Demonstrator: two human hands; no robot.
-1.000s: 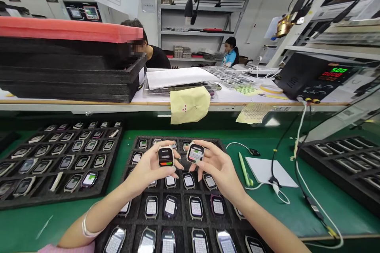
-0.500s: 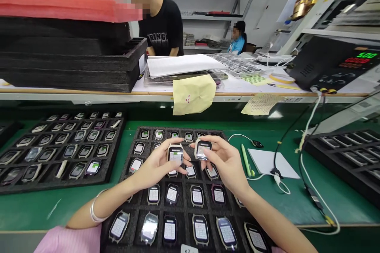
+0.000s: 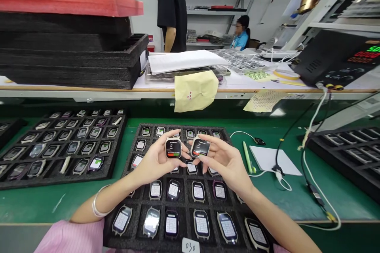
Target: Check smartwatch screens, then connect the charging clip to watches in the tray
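My left hand (image 3: 154,160) gripped one watch (image 3: 173,148), my right hand (image 3: 222,160) another watch (image 3: 200,147), fingers closed, above the foam tray (image 3: 132,154).

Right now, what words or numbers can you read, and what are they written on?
"030": white label on the front edge of the middle tray.
Red and green digits on the black meter: blurred, cut off.
Screen of the first watch in the left hand: too small.
Screen of the second watch in the right hand: too small.
Red marks on the yellow paper: unreadable.
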